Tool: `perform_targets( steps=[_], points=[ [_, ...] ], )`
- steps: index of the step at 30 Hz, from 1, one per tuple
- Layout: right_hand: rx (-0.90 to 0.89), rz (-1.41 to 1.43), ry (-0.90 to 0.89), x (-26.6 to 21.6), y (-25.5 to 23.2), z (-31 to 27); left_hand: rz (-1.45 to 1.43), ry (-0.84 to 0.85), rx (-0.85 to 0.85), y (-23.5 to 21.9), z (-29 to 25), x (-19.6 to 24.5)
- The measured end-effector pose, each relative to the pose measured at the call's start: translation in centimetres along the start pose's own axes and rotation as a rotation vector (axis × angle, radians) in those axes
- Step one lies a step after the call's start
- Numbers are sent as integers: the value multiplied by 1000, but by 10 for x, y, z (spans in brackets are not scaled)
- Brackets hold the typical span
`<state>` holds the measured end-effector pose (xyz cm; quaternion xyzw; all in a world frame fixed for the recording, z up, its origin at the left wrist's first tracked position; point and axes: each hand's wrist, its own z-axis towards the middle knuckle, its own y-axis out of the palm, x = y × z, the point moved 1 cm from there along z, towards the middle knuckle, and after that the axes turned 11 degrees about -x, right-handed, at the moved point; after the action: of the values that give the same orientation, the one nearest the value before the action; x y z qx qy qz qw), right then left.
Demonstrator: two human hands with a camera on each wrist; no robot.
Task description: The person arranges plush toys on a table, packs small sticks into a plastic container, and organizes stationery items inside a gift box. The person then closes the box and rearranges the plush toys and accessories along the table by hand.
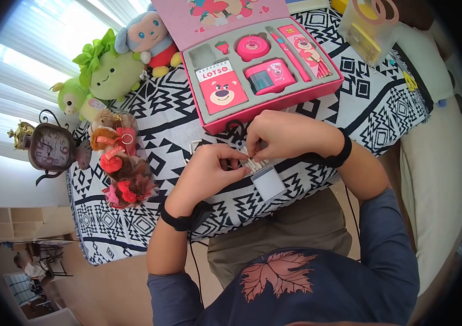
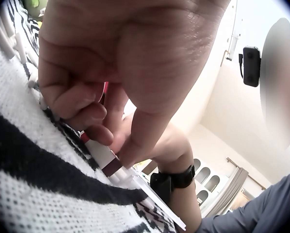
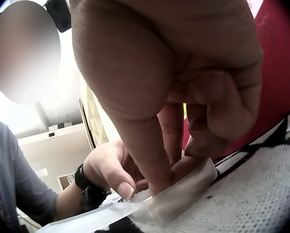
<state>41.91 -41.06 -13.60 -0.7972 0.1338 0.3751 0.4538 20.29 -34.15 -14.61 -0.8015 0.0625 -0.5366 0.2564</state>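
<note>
A small clear-and-white case [image 1: 269,183] lies near the table's front edge, its pale lid turned toward the person. Short white sticks [image 1: 255,164] show in its other end. My left hand [image 1: 207,169] grips the case's side between thumb and fingers; a white piece with a dark red band [image 2: 103,154] appears beneath those fingers in the left wrist view. From above, my right hand [image 1: 281,135] reaches into the case, thumb and fingertips pinched together behind its translucent wall [image 3: 183,196]. I cannot tell exactly what they pinch. Several loose white sticks [image 2: 9,36] lie beyond my left hand.
An open pink gift box [image 1: 274,103] with a notepad, a tape measure-like round item and other stationery stands just beyond the hands. Plush toys [image 1: 112,73], a wrapped bouquet [image 1: 125,163] and a clock [image 1: 51,146] line the left side. A clear bag [image 1: 364,38] sits far right.
</note>
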Motion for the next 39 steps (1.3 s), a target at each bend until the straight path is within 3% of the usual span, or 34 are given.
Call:
perform_targets(
  steps=[11,14,17,20,24,29,33,39],
  points=[
    [-48,-22,-43,-1,0,0,-31,57,-29,-1,-1,-2],
    [-14,-42,-62,-4,0,-1,-151,-28,-35,-9,-6,-1],
    [-30,-35,-24,-1,-1,-1,-59,7,95,-26,-14,-5],
    [-15,23,-47,2,0,1,464,13,325,-40,-20,-6],
    [29,78,-81,0,0,3,497,-66,247,-38,-20,-7],
    [90,152,-148,0,-2,3,423,-24,107,-36,-17,-4],
    [114,135,-174,1,-2,4,403,-13,105,-36,-18,-9],
    [125,168,-154,0,-2,5,440,130,83,-37,-20,-13]
  ],
)
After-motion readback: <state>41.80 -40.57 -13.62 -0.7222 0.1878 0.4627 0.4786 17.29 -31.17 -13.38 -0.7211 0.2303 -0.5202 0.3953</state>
